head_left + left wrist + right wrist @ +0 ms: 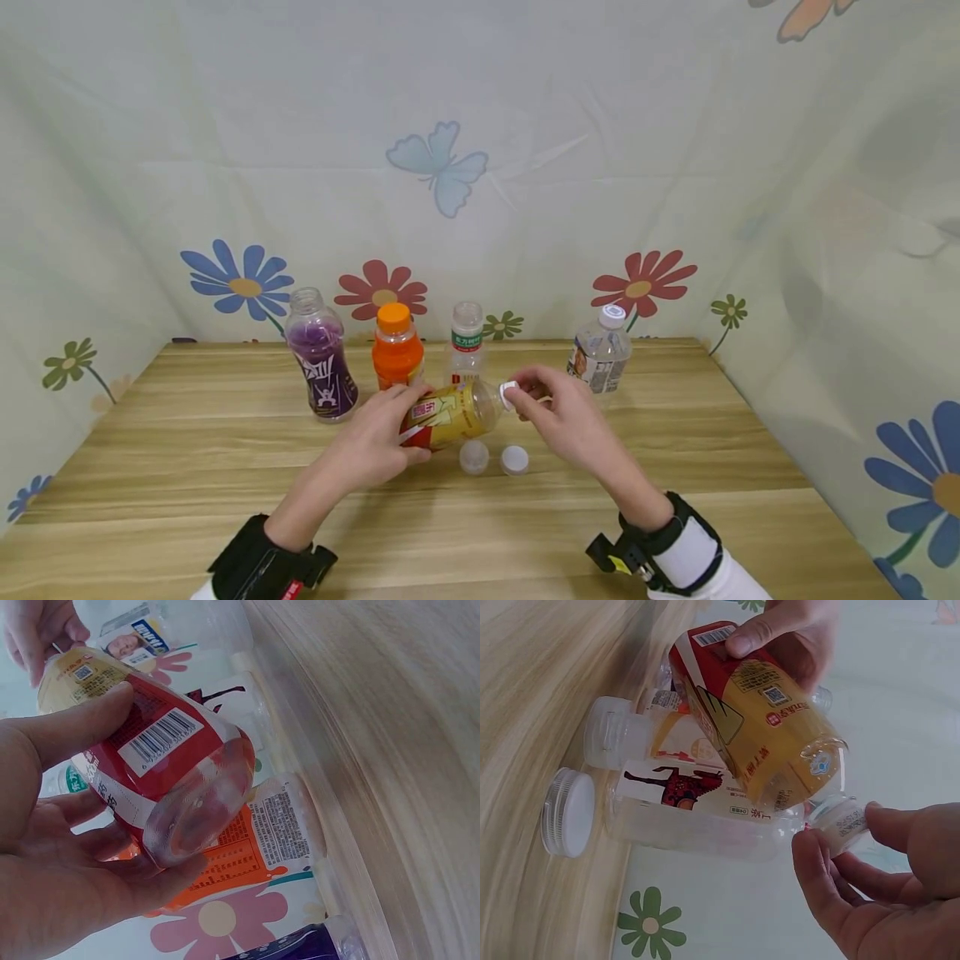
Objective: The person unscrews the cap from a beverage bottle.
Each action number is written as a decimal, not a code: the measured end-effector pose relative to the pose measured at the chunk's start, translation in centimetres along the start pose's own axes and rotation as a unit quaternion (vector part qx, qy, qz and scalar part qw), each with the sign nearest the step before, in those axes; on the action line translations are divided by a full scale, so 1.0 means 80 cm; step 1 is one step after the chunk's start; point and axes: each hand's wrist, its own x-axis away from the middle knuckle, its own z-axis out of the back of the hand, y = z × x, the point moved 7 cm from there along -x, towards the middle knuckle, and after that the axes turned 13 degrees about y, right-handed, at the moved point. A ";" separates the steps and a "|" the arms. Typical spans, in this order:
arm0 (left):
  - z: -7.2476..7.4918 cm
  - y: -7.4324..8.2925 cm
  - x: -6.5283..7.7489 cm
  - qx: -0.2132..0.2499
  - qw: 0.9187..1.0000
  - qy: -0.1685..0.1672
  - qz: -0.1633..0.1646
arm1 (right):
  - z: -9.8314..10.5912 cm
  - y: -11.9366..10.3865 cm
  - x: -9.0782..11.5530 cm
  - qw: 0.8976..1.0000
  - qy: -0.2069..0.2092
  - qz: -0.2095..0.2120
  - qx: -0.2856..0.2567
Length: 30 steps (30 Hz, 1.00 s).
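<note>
My left hand (384, 429) grips a yellow-and-red labelled plastic bottle (448, 414) around its lower part. The bottle lies tilted nearly sideways above the table, its neck pointing right. At that neck, the thumb and fingers of my right hand (566, 412) pinch a white cap (840, 823). Whether the cap is loose or screwed tight cannot be told. In the left wrist view the bottle's clear base (202, 806) faces the camera. Below the bottle two loose caps lie on the table, a translucent cap (474, 457) and a white cap (514, 460).
Behind the hands stand a purple-drink bottle (322, 367) without a cap, an orange bottle (396, 350) with an orange cap, and an uncapped clear bottle (467, 342) with a green-red label. A clear bottle with a white cap (602, 354) stands at right. Floral cloth (510, 217) borders the wooden table (465, 542).
</note>
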 end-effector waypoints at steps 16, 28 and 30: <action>-0.002 0.006 0.001 -0.001 1.000 0.001 -0.015 | 0.003 -0.004 0.002 1.000 0.010 0.025 -0.004; -0.003 0.005 0.001 -0.001 1.000 0.002 -0.014 | 0.003 -0.011 0.004 0.999 0.008 0.048 0.000; -0.003 0.005 0.001 -0.001 1.000 0.002 -0.015 | 0.003 -0.012 0.004 0.999 0.008 0.050 -0.004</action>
